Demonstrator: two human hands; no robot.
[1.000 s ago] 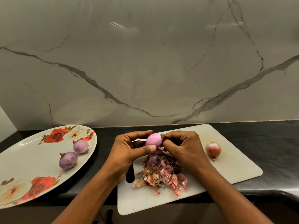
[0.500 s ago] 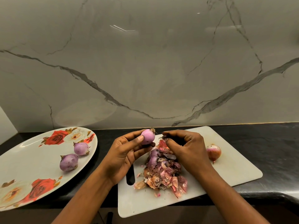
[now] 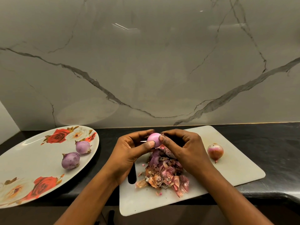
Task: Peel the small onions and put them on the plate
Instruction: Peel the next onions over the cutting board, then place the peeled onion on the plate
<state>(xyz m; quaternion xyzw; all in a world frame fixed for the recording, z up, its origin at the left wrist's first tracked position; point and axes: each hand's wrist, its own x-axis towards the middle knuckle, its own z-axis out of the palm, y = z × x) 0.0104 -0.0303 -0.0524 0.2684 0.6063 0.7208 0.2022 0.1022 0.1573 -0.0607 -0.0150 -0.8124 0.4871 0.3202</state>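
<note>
A small pink peeled onion [image 3: 154, 139] is held above the white cutting board [image 3: 235, 172]. My left hand [image 3: 128, 153] grips it from the left between thumb and fingers. My right hand [image 3: 185, 148] pinches its right end with thumb and fingertips. Below the hands lies a heap of onion skins [image 3: 164, 174]. An unpeeled onion [image 3: 215, 151] lies on the board to the right. Two peeled purple onions [image 3: 83, 147] [image 3: 70, 160] sit on the oval floral plate [image 3: 24, 159] at the left.
The board and plate rest on a dark countertop [image 3: 276, 143] whose front edge runs below them. A marble wall [image 3: 146, 62] rises close behind. The board's handle slot [image 3: 132, 176] shows next to my left wrist.
My right hand, which had come off the onion half a second ago, has returned to pinch its right end. The onion in my left hand shifted slightly right.
</note>
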